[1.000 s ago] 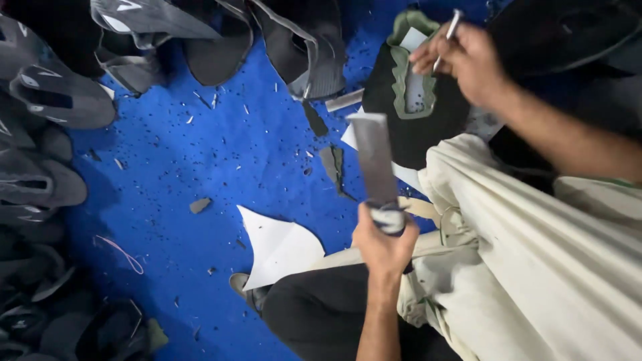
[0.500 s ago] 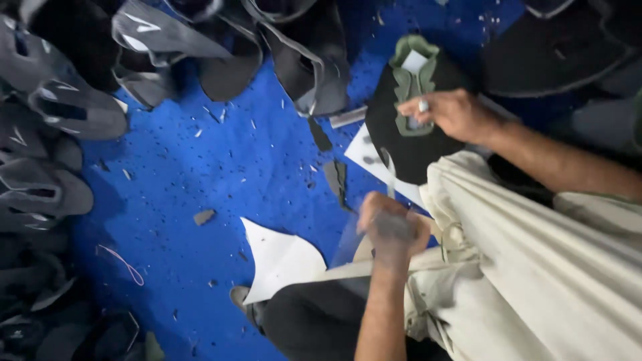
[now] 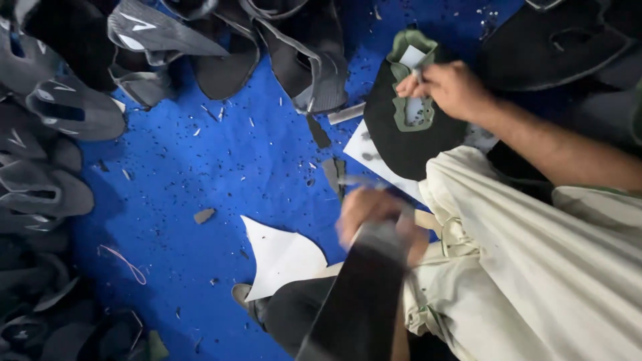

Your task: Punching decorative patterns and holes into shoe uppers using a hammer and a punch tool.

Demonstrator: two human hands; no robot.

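A blue sheet [image 3: 200, 174] covers the floor, speckled with small dark and pale scraps. Grey shoe uppers [image 3: 60, 113] lie piled from nine to twelve o'clock around its edge. The person's pale trousers [image 3: 535, 267] fill the four o'clock corner. At one o'clock a black cut piece [image 3: 401, 144] rests on the sheet with a green-edged template [image 3: 411, 110] on top of it. The right hand [image 3: 448, 87] presses there, fingers pinched around a thin pen-like tool. At six o'clock the left hand [image 3: 374, 217], blurred, is closed around a long dark strip [image 3: 361, 301]. A white paper pattern [image 3: 281, 257] lies just beside it at seven o'clock.
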